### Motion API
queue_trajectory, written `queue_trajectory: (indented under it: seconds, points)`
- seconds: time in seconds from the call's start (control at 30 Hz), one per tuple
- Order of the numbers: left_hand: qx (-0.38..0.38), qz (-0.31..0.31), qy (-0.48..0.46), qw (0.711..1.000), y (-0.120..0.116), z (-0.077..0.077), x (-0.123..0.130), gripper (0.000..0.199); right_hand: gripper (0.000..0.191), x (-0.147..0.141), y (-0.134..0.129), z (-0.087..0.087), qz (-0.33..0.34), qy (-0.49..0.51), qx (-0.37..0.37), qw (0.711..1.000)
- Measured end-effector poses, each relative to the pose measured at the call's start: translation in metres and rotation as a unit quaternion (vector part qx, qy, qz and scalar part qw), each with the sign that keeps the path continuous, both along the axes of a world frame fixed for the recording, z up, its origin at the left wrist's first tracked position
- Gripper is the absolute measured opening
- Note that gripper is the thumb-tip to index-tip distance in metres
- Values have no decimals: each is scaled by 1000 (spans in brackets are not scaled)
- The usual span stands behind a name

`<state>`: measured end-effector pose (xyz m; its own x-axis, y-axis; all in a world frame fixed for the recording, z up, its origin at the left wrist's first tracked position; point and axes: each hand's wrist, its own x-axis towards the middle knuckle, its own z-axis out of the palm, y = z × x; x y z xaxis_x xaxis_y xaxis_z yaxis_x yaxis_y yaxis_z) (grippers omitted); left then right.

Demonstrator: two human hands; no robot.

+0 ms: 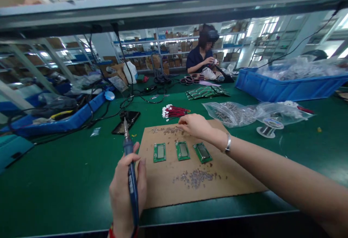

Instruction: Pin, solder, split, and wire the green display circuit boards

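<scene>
My left hand (119,183) is wrapped round the handle of a soldering iron (132,183), its tip pointing up and away near a small black tray (133,119). On a cardboard sheet (160,194) lie three green circuit boards with grey displays: a left one (160,153), a middle one (182,150) and a right one (202,152). Above them my right hand (195,125) reaches to the far pile of small metal parts (171,130), fingers pinched together; whatever is between them is hidden. A nearer pile of small metal pieces (197,177) lies below the boards.
Red wires with white connectors (174,112) lie beyond the cardboard. To the right are a solder wire spool (269,128), a bag of metal parts (233,113) and a blue bin (288,86). Another blue bin (73,118) stands left. A co-worker (201,55) sits opposite, near stacked boards (208,91).
</scene>
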<state>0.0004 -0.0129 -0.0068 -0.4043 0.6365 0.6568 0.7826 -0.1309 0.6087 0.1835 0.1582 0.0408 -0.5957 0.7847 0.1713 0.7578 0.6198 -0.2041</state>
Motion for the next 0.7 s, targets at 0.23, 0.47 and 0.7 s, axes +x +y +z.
queue_trajectory:
  seconds: [0.23, 0.47, 0.7]
  points:
    - [87, 28, 8, 996, -29, -41, 21, 14, 25, -47, 79, -25, 16, -57, 3, 998]
    - [92, 0, 15, 996, -26, -51, 17, 11, 26, -59, 92, -34, 32, -5, -2, 999]
    - [67, -10, 4, 998, -31, -42, 21, 17, 16, 22, 32, 14, 26, 176, -13, 984]
